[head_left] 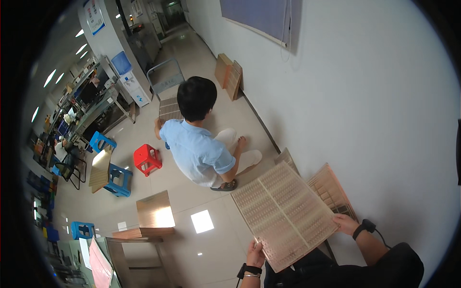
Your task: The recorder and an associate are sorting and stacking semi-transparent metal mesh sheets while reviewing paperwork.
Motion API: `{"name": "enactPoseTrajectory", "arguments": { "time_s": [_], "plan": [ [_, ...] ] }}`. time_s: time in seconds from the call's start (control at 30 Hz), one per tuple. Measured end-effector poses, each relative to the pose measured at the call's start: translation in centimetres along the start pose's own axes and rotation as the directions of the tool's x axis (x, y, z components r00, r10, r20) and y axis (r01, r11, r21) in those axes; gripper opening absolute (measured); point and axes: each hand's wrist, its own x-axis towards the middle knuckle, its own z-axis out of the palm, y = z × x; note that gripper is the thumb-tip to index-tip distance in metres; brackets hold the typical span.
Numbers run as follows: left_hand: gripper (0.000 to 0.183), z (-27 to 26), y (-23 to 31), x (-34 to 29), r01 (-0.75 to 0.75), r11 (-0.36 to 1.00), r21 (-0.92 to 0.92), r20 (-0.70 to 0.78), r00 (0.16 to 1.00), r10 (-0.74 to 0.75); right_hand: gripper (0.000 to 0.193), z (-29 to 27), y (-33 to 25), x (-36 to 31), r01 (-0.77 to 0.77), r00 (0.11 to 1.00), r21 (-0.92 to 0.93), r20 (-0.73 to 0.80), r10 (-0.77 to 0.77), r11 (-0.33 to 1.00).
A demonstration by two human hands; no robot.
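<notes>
A large square panel [283, 216], thin and copper-beige, is held up in front of me, tilted. Rows of small repeated shapes cover it, split by paler strips. My left hand [256, 253] pinches its near left edge. My right hand [345, 224] grips the edge at its right corner. Behind that right corner, similar patterned panels [329, 185] lean against the wall. Part of them is hidden by the panel I hold.
A person in a light blue shirt [197, 149] squats ahead, beside a cart [165, 81] bearing a panel. More panels [229, 77] lean on the wall farther off. Left stand a red stool [147, 159], blue stools [118, 181] and stacked copper sheets [156, 211].
</notes>
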Motion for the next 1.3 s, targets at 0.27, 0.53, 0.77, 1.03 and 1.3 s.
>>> {"name": "enactPoseTrajectory", "arguments": {
  "time_s": [0.27,0.53,0.77,1.03,1.3],
  "plan": [
    [0.027,-3.3,-3.1,-0.8,0.133,0.989,-0.066,-0.195,0.970,-0.144,0.037,1.2,1.6,1.6,-0.070,0.992,0.354,0.122,0.028,0.933],
    [0.030,-6.7,-7.1,0.6,0.130,0.981,-0.143,-0.299,0.939,-0.168,0.036,8.5,4.8,-0.1,-0.317,0.883,0.223,0.424,0.201,0.922],
    [0.023,-7.1,-8.2,0.7,0.165,0.980,-0.110,-0.250,0.950,-0.188,0.030,10.5,7.7,1.8,-0.213,0.971,0.309,0.177,0.164,0.927],
    [0.035,-7.0,-8.7,0.7,0.253,0.962,-0.104,-0.184,0.945,-0.269,0.029,8.5,8.0,3.3,-0.235,0.967,0.236,0.154,0.203,0.943],
    [0.046,-5.5,-7.4,-0.5,0.256,0.966,0.029,-0.262,0.935,-0.240,0.032,6.4,4.2,7.5,-0.108,0.993,-0.041,-0.053,0.106,0.993]
  ]
}}
